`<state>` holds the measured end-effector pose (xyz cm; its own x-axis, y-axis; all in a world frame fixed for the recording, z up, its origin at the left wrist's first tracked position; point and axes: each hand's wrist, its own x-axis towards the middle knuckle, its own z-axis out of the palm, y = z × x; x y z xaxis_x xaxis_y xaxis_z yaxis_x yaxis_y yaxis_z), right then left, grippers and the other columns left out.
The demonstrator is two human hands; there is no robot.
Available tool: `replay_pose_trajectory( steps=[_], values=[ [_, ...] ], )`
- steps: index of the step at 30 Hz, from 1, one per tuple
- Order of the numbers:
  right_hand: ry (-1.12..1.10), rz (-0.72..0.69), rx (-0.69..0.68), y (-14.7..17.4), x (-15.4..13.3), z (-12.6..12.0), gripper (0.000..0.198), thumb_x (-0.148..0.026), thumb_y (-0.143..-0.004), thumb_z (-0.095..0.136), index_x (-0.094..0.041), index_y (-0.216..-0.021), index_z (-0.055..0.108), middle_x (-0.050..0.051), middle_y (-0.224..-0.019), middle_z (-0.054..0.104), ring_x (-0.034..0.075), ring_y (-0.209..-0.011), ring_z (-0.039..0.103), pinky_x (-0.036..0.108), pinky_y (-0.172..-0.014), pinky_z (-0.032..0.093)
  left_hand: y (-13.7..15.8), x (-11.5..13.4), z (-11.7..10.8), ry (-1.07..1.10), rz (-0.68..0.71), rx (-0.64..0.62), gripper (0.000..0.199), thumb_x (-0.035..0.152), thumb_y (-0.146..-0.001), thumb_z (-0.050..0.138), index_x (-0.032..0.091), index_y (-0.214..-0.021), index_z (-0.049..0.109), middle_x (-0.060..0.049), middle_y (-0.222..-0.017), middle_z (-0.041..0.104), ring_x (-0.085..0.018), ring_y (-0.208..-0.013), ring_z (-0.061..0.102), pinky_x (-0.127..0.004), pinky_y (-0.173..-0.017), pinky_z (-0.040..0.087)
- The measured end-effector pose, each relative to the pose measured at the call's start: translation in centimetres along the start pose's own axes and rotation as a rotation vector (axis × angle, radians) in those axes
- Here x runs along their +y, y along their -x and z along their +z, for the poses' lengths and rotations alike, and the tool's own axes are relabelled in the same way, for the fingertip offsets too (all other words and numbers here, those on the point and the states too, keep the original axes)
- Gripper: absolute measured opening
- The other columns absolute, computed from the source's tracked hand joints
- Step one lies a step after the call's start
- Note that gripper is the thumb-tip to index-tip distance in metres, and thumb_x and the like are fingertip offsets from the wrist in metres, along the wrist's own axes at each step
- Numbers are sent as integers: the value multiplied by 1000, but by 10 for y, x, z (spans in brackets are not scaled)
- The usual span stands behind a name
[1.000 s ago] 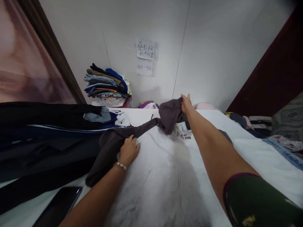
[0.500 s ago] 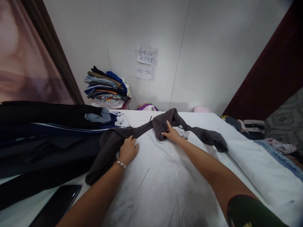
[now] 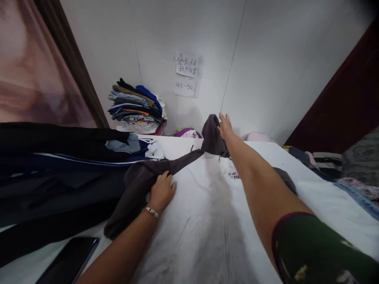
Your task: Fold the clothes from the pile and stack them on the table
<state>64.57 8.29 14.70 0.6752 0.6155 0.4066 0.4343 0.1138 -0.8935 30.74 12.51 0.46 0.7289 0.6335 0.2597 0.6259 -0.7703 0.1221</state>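
There is one jacket (image 3: 195, 221), white with one dark grey hood (image 3: 211, 136), spread in the middle of the table (image 3: 262, 150). Two hands work on it. The left hand (image 3: 162, 192) lies flat, fingers slightly spread, on the dark left sleeve (image 3: 128, 197) and white cloth, without grasping. The right hand (image 3: 226, 127) is at the hood's right edge, two fingers raised; whether it pinches the fabric, I cannot tell. Two papers (image 3: 189, 66) are on the far wall (image 3: 266, 71): "叠长袖 秋冬外套" and "45-50". Red chest lettering (image 3: 233, 175) is partly covered by the right arm. One phone (image 3: 69, 260) lies near left.
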Motion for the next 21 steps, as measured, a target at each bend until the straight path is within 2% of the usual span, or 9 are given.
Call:
replay_pose_trajectory(
  steps=[2,4,6,8,10,12,15,18,21],
  values=[
    [76,8,24,-3,5,-8,71,-47,-88,51,-17,-148,28,14,-145,46,21,-136,41,42,-110,35,0,0,0,3,0,7,35,34,-90,43,15,-111,64,-13,-138,52,-28,-120,48,-39,-93,49],
    [280,3,-72,16,20,-16,66,-40,-88,51,-15,-146,34,14,-145,48,21,-132,46,39,-108,38,1,0,1,2,0,13,34,34,-90,43,15,-110,64,-13,-138,52,-28,-120,48,-39,-93,49],
    [545,4,-224,52,42,-28,53,-36,-88,51,-18,-137,49,10,-138,56,22,-127,52,40,-108,39,1,0,1,0,3,16,34,34,-90,43,15,-109,64,-13,-138,52,-28,-119,49,-39,-93,49],
    [656,37,-278,99,62,-46,42,-32,-83,58,-20,-123,63,9,-129,63,26,-121,56,44,-106,40,1,0,0,-3,6,16,35,34,-90,43,14,-109,64,-13,-138,53,-28,-118,49,-39,-93,49],
    [716,69,-304,146,76,-67,35,-30,-80,62,-19,-113,68,12,-123,66,30,-118,58,48,-105,42,0,1,0,-6,7,17,35,34,-90,42,15,-109,65,-13,-138,52,-29,-119,49,-39,-93,49],
    [752,77,-327,188,81,-89,32,-29,-78,64,-18,-108,70,15,-127,63,31,-122,56,49,-106,40,0,2,-1,-10,9,17,36,35,-89,42,15,-108,65,-13,-138,52,-29,-119,49,-40,-92,49],
    [770,-47,-382,233,74,-124,33,-25,-80,61,-18,-111,70,13,-135,58,28,-131,47,45,-113,32,0,3,-4,-18,12,16,38,36,-89,40,15,-109,66,-14,-138,52,-29,-119,49,-40,-94,48],
    [792,-70,-296,265,64,-162,32,-22,-82,56,-19,-111,70,10,-134,59,25,-131,47,41,-114,31,-2,4,-7,-18,9,-16,41,37,-90,38,15,-111,66,-14,-139,51,-30,-121,48,-40,-95,47],
    [855,95,-106,297,58,-201,31,-20,-81,53,-18,-106,72,10,-128,63,25,-124,54,42,-109,37,-7,3,-9,4,-5,-71,43,37,-89,39,15,-115,65,-14,-143,48,-31,-124,46,-42,-99,44]
  ],
)
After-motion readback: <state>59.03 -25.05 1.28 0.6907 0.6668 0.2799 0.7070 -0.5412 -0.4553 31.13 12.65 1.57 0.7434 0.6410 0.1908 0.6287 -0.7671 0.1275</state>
